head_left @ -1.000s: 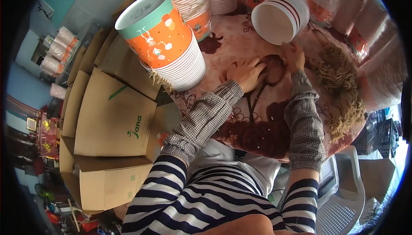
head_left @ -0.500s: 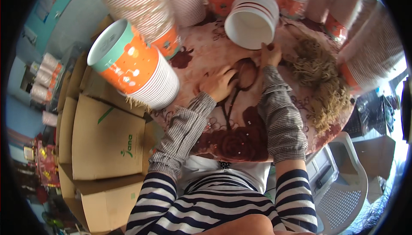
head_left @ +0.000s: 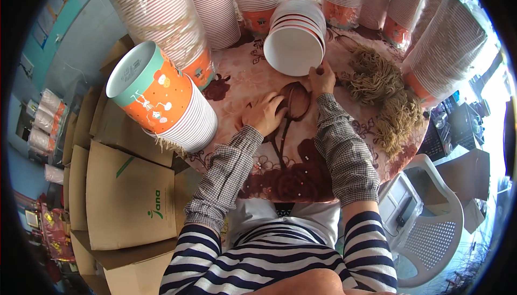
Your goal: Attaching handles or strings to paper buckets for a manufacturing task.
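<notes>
A short nested stack of white paper buckets [head_left: 293, 51] lies on its side at the far middle of the table, its open mouth toward me. At the lower right of that mouth, my right hand [head_left: 322, 79] pinches the front rim, fingers drawn together. My left hand [head_left: 263, 114] rests low on the flowered tablecloth [head_left: 237, 93], holding nothing, with its fingers apart and slightly bent. To its left stands a larger upside-down stack of orange and green paper buckets [head_left: 161, 93]. Checked sleeve covers wrap both my forearms.
Tall plastic-wrapped bucket stacks [head_left: 212, 9] line the table's back edge, and more wrapped stacks [head_left: 447, 47] stand at right. A bundle of tan twine [head_left: 379, 85] lies right of my right hand. Open cardboard boxes [head_left: 132, 198] sit at left, a white plastic chair [head_left: 431, 230] at right.
The whole view has shifted a little, moving the scene left and down. Inner rims of the lying stack show more plainly. Both hands keep about the same places on the table.
</notes>
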### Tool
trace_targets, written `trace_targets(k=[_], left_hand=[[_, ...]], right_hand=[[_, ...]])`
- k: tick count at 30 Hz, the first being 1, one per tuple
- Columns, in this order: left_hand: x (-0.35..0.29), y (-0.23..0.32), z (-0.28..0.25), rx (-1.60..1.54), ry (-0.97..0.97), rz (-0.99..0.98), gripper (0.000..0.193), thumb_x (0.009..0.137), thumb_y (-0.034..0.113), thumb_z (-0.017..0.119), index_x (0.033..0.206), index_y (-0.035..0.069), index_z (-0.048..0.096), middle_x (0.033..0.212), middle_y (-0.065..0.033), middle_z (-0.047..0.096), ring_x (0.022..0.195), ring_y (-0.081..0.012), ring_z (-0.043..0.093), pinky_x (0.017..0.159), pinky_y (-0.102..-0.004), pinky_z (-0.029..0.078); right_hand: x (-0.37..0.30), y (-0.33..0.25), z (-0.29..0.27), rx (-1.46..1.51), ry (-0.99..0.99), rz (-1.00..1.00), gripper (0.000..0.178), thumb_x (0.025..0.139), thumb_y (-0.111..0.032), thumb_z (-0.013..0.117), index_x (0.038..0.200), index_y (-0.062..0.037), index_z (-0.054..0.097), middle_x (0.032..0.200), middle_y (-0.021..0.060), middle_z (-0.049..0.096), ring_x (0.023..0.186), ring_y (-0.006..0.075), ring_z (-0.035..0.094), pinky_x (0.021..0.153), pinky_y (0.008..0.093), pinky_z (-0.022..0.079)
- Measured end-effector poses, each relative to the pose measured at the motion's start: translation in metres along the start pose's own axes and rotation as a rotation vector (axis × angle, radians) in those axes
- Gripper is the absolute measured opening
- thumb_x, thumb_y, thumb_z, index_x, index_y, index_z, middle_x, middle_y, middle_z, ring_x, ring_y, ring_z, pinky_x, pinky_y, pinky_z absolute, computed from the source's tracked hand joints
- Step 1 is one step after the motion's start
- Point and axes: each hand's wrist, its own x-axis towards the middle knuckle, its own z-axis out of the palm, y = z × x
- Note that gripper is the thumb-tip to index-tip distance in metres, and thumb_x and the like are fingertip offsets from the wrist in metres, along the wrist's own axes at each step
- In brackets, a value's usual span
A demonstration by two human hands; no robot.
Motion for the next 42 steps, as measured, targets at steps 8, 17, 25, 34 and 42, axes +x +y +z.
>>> trace_targets(k=[8, 17, 25, 34, 42], left_hand=[[0.012, -0.025, -0.004, -0.759, 0.324, -0.596, 0.074, 0.087, 0.034, 0.067, 0.142, 0.003, 0.030, 0.114, -0.0120, 0.060, 0.097, -0.0154, 0.058, 0.081, -0.0275, 0.048], [0.018, -0.033, -0.008, -1.054, 0.186, -0.734, 0.030, 0.094, 0.018, 0.056, 0.113, -0.004, 0.059, 0.102, -0.0110, 0.065, 0.077, -0.0171, 0.064, 0.065, -0.0278, 0.057], [0.016, -0.035, -0.014, -1.192, 0.472, -0.678, 0.020, 0.092, 0.005, 0.053, 0.107, -0.006, 0.059, 0.096, -0.0084, 0.063, 0.077, -0.0129, 0.062, 0.065, -0.0260, 0.059], [0.013, -0.050, -0.007, -0.870, 0.494, -0.534, 0.027, 0.089, 0.006, 0.056, 0.115, -0.003, 0.055, 0.100, -0.0102, 0.063, 0.085, -0.0160, 0.062, 0.074, -0.0271, 0.053], [0.004, 0.005, -0.032, -0.449, 0.651, -0.076, 0.028, 0.087, -0.001, 0.051, 0.114, 0.003, 0.058, 0.106, -0.0124, 0.061, 0.093, -0.0232, 0.062, 0.075, -0.0322, 0.052]], right_hand=[[-0.032, -0.026, -0.034, 0.192, -0.418, 0.152, 0.044, 0.082, -0.011, 0.059, 0.124, -0.0017, 0.049, 0.084, 0.0149, 0.066, 0.073, 0.0214, 0.065, 0.065, 0.0332, 0.052], [-0.052, -0.044, -0.069, 0.519, -0.683, 0.109, 0.053, 0.088, -0.018, 0.066, 0.135, -0.0011, 0.046, 0.116, 0.0123, 0.062, 0.103, 0.0175, 0.058, 0.088, 0.0311, 0.049], [-0.023, -0.018, -0.142, -0.451, -0.047, -0.171, 0.018, 0.084, -0.020, 0.065, 0.097, -0.0073, 0.065, 0.099, 0.0097, 0.060, 0.083, 0.0294, 0.062, 0.074, 0.0383, 0.051], [-0.012, 0.002, -0.137, -0.611, -0.066, -0.209, 0.014, 0.090, -0.023, 0.056, 0.095, -0.0116, 0.062, 0.097, 0.0078, 0.057, 0.082, 0.0311, 0.061, 0.068, 0.0425, 0.050], [-0.012, 0.003, -0.137, -0.755, -0.076, -0.174, 0.012, 0.088, -0.022, 0.058, 0.094, -0.0126, 0.064, 0.095, 0.0084, 0.056, 0.082, 0.0310, 0.060, 0.068, 0.0421, 0.050]])
